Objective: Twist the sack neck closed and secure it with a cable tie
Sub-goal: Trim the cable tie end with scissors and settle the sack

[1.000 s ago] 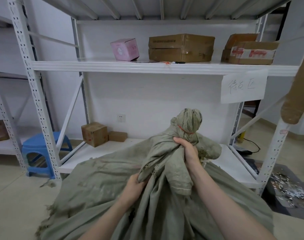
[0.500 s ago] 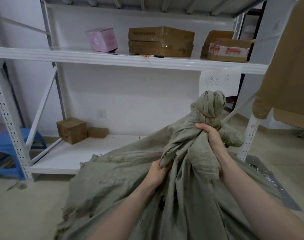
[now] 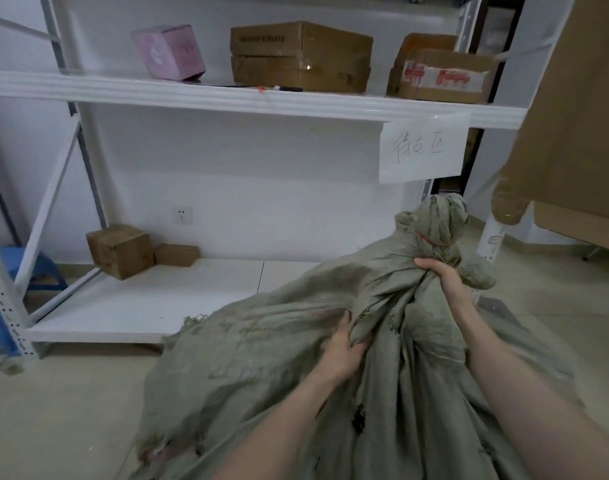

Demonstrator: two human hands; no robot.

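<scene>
While both grips hold as they did a second ago, the woven sack [image 3: 261,375] on the floor has shifted right, its neck [image 3: 438,220] now under the paper label [image 3: 422,148]; right hand [image 3: 441,275] clenches fabric just below the red tie [image 3: 429,240]; left hand [image 3: 344,348] clutches a lower fold; closure looks done.

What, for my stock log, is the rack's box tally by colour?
Pink box: 1
Brown cardboard boxes, upper shelf: 2 (another may sit behind the taped one)
Brown cardboard boxes, lower shelf: 2
Total: 5 clearly visible
</scene>
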